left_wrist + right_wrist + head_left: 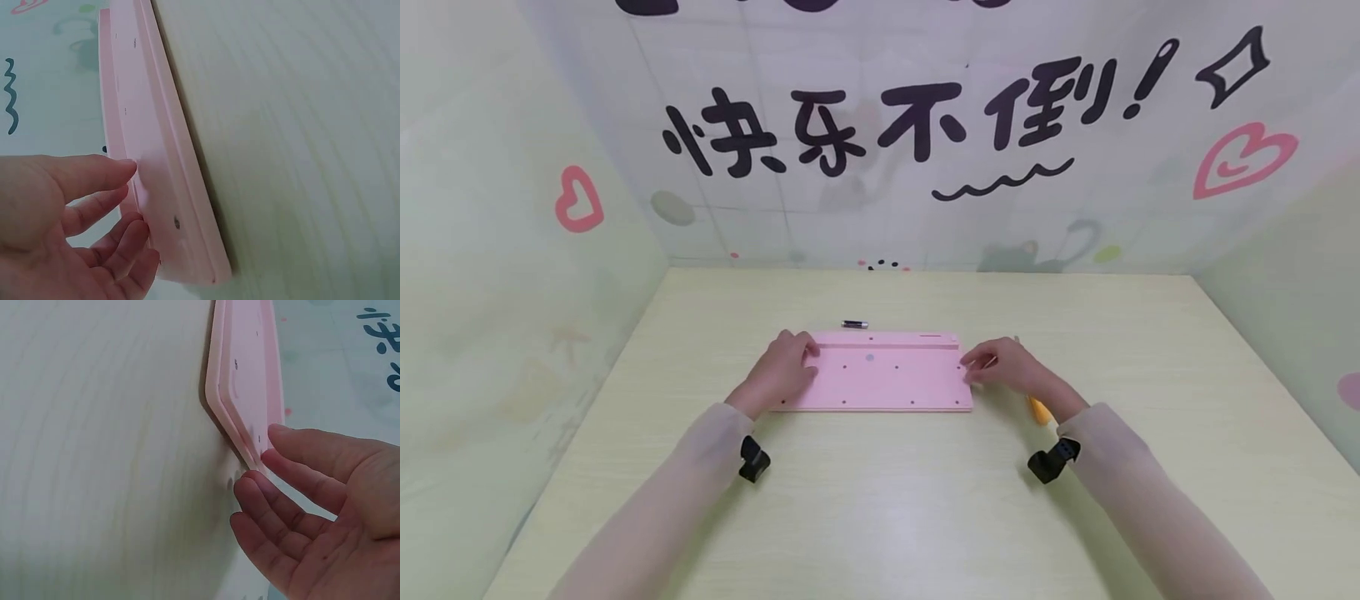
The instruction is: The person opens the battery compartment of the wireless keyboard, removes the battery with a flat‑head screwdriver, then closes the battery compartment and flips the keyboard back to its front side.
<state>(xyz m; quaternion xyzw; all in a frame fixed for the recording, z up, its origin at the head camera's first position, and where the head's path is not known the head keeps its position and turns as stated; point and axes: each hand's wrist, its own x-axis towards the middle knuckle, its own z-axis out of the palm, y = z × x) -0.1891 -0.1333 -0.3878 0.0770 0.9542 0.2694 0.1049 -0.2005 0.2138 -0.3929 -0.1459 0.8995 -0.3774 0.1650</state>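
Observation:
A pink keyboard (887, 383) lies on the table with its underside up, dotted with small dark screw holes. At its left end is my left hand (782, 371); in the left wrist view the thumb and loosely bent fingers (128, 240) rest on the pink underside. My right hand (1003, 367) is at the opposite end, its fingertips (247, 484) touching or very near the corner, with the thumb just over the surface. A small dark battery (854, 324) lies behind the keyboard. Partly hidden by the right forearm is an orange-handled tool (1039, 411), probably a screwdriver.
The pale wooden table (880, 508) extends around the keyboard. A printed cloth backdrop (865, 217) rises at the table's far edge, with similar cloth walls at left and right. Each wrist carries a small black camera (1054, 461).

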